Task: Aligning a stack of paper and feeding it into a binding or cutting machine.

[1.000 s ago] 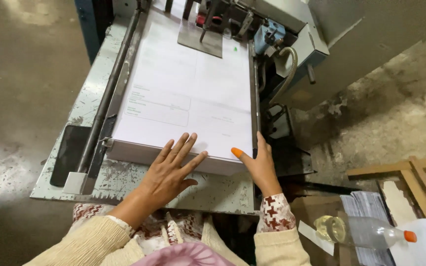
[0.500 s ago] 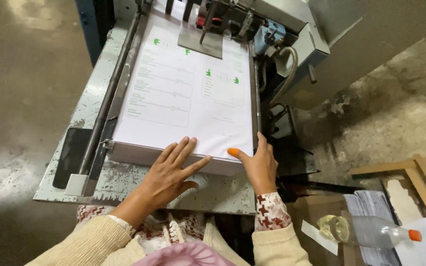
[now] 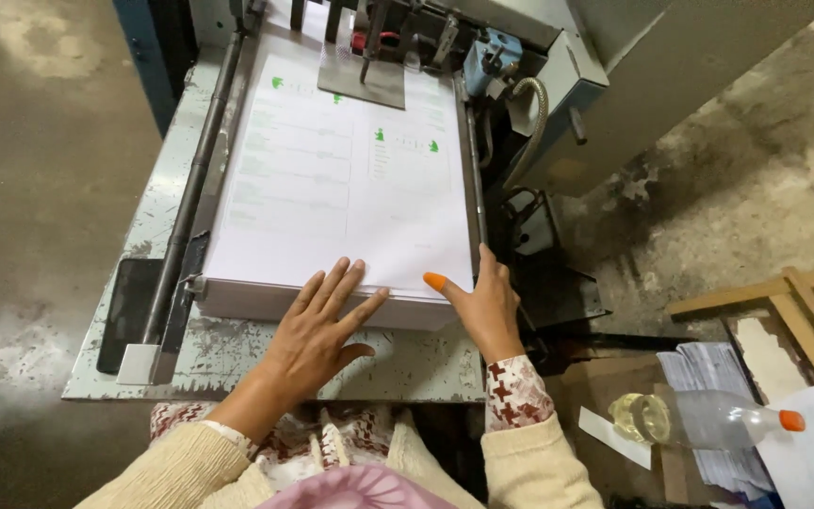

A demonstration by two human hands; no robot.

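A worker's 2 bare hands, the left hand (image 3: 317,335) and the right hand (image 3: 484,306), emerge from a cream ribbed knit cardigan (image 3: 181,471) with loose sleeves. Beneath each cardigan sleeve shows a white cuff printed with dark red cross-shaped motifs (image 3: 517,391), the same print visible at the waist. The right thumbnail is painted bright orange (image 3: 434,280). A pink rounded head covering (image 3: 360,488) fills the lower edge.
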